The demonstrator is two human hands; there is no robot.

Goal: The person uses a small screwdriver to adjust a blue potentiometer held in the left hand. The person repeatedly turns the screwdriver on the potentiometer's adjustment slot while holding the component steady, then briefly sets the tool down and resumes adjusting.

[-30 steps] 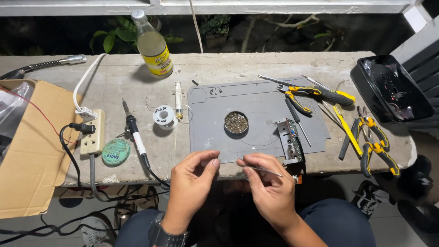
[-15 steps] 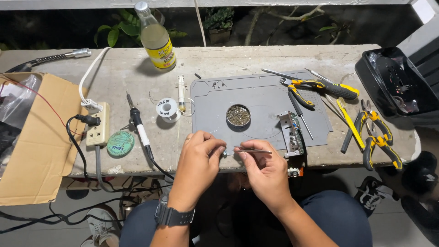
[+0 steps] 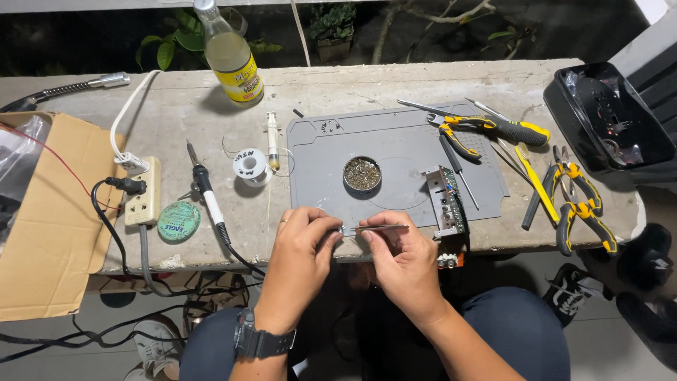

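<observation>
— What are the two hands doing at the near edge of the bench?

— The right hand pinches a thin pair of metal tweezers, held level, tips pointing left. The left hand meets those tips with thumb and forefinger curled together; whatever sits between its fingertips is too small to make out, so I cannot tell whether it grips anything. A dark wristwatch sits on the left wrist.

— And where are the tweezers relative to the mat?

— Right at the front edge of the grey silicone work mat, in the air just above it. On the mat stands a small round tin of brass wool, and a green circuit board lies at the front right corner, overhanging the concrete bench.

— What lies to the left?

— A soldering iron with a black-and-white handle, a small white spool of solder, a clear syringe, a round green tin and a cream power strip. A glass bottle of yellowish liquid stands at the back.

— And to the right?

— Yellow-handled pliers on the mat, more yellow-handled cutters on the bench, and a black plastic tray at the corner.
</observation>
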